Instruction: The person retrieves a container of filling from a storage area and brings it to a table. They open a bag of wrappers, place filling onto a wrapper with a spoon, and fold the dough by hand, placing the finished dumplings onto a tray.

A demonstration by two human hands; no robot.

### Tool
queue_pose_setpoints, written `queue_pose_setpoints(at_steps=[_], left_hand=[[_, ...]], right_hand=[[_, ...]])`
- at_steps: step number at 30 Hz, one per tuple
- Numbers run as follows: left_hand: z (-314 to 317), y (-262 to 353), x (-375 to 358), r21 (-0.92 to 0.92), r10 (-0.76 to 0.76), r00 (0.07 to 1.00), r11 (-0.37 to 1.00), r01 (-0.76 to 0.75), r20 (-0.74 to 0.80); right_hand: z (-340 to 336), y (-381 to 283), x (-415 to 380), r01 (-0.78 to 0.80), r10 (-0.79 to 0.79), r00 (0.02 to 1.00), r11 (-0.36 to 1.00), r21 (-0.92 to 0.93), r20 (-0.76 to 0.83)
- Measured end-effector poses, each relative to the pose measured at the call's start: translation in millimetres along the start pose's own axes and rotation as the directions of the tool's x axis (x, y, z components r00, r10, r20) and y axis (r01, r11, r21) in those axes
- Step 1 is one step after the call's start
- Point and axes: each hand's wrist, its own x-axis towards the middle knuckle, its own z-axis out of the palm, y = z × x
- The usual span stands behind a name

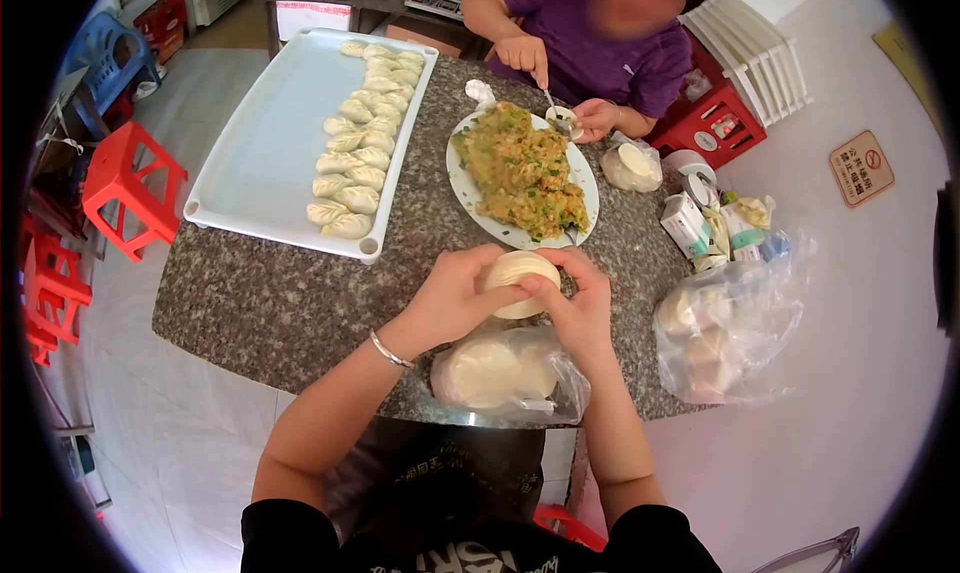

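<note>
Both of my hands hold a stack of round dough wrappers (522,281) above the near part of the speckled table. My left hand (462,291) grips its left side, and my right hand (572,298) grips the right side, with the thumbs meeting over the front. Just below, a clear plastic bag of more wrappers (492,370) lies at the table's near edge. Beyond my fingers is a white plate (468,201) heaped with chopped filling (522,168), a utensil partly showing at its near rim.
At the left, a white tray (262,138) carries rows of folded dumplings (345,178). Across the table a co-worker in purple (600,58) holds a wrapper and a spoon. Bagged wrappers (632,165), boxes (687,225) and another plastic bag (715,338) line the right side.
</note>
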Motion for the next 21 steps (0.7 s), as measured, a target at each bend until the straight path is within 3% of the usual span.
queue_pose_setpoints(at_steps=[2, 4, 6, 8, 12, 14, 15, 17, 21], left_hand=[[4.5, -5.1, 0.7, -0.066, 0.032, 0.999, 0.997, -0.034, -0.037], [12.1, -12.7, 3.7, -0.166, 0.067, 0.995, 0.983, -0.078, -0.069], [9.6, -13.2, 3.3, -0.261, 0.096, 0.99, 0.958, -0.121, -0.106], [-1.0, -7.8, 1.6, 0.047, 0.061, 0.996, 0.997, -0.064, 0.066], [5.8, -5.1, 1.2, 0.0, 0.073, 0.996, 0.997, -0.074, 0.055], [8.0, -11.0, 2.8, -0.074, 0.126, 0.992, 0.989, -0.128, -0.028], [4.7, -9.9, 2.0, -0.072, 0.124, 0.992, 0.989, -0.125, -0.03], [-3.1, -3.9, 1.1, 0.073, 0.036, 0.997, 0.996, -0.041, 0.074], [4.9, -7.8, 2.2, 0.031, 0.049, 0.997, 0.998, -0.05, 0.061]], right_hand=[[0.0, 1.7, -0.7, -0.016, 0.017, 1.0, 1.0, -0.024, 0.01], [7.0, 2.7, -4.0, -0.18, 0.213, 0.972, 0.943, 0.28, -0.094], [6.9, 1.5, -0.6, -0.108, 0.121, 0.99, 0.977, 0.182, -0.065], [1.6, 1.7, 2.7, 0.026, -0.025, 0.999, 0.999, -0.032, 0.021], [5.9, 4.1, -1.5, -0.094, 0.103, 0.993, 0.983, 0.158, -0.05], [11.3, -4.2, -1.3, -0.111, 0.177, 0.974, 0.919, 0.377, -0.144], [9.0, -3.5, 1.2, -0.113, 0.179, 0.974, 0.918, 0.38, -0.142], [0.3, -1.5, 6.1, 0.022, -0.022, 1.0, 1.0, 0.02, 0.007], [2.1, 5.2, 2.4, -0.107, 0.123, 0.991, 0.97, 0.22, -0.058]])
